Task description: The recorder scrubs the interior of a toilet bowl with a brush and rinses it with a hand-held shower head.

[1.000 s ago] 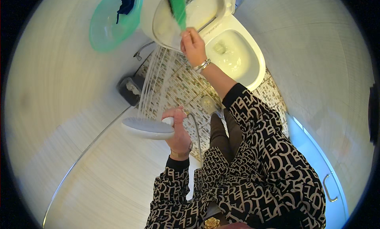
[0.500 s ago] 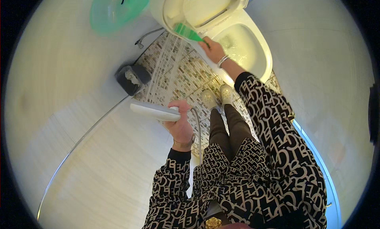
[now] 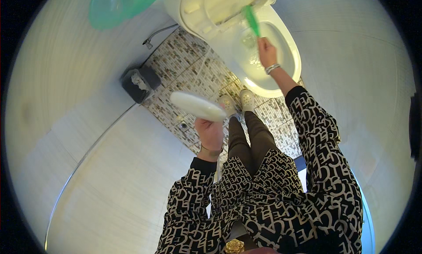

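My right hand (image 3: 267, 53) is closed around the handle of a green brush (image 3: 251, 20), held over the toilet bowl (image 3: 295, 56). The bristle end, blurred by motion, points toward the hinge of the raised toilet seat (image 3: 193, 18). Nearer to me, my left hand (image 3: 210, 132) grips a white shower head (image 3: 198, 106), tilted with its broad head toward the left. A thin streak of water rises from near it toward the toilet. Its handle is mostly hidden by my fingers.
A dark grey bin (image 3: 141, 85) holding crumpled white paper stands by the left wall. A translucent green basin (image 3: 118, 10) is at the far left, near a small wall tap (image 3: 149, 44). The tiled floor (image 3: 176, 85) has a small drain (image 3: 183, 126). My feet wear pale clogs (image 3: 247, 100).
The brush has swung right, from the raised seat to over the bowl. My left hand has moved up and right with the shower head, and the broad water spray across the floor has thinned.
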`<state>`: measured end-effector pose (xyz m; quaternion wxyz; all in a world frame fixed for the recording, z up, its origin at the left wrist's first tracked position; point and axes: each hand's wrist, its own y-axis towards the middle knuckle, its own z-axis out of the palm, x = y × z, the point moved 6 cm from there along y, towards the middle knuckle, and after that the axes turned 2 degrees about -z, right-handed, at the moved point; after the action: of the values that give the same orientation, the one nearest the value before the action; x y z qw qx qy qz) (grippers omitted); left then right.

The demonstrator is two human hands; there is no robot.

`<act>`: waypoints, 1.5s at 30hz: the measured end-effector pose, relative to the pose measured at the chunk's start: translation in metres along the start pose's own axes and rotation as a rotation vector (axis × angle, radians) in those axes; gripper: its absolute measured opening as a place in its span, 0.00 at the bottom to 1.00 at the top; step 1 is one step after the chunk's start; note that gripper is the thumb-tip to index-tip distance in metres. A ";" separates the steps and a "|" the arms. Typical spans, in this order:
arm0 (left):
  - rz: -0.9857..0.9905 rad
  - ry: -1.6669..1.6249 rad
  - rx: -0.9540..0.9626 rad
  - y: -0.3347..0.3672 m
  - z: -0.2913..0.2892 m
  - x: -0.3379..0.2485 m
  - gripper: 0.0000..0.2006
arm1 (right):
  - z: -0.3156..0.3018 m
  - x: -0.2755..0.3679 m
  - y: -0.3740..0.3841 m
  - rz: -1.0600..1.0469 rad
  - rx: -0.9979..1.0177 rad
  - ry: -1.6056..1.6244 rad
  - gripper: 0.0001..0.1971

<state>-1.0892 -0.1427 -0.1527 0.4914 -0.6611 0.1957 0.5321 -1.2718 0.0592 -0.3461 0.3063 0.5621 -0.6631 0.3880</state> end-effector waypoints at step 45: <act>-0.075 0.039 -0.006 0.011 -0.009 0.048 0.05 | 0.041 -0.113 0.066 0.477 -0.168 0.280 0.12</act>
<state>-1.0761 -0.1424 -0.2005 0.5051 -0.6798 0.1786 0.5009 -1.3151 0.0856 -0.4742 0.3405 0.3037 -0.7578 0.4664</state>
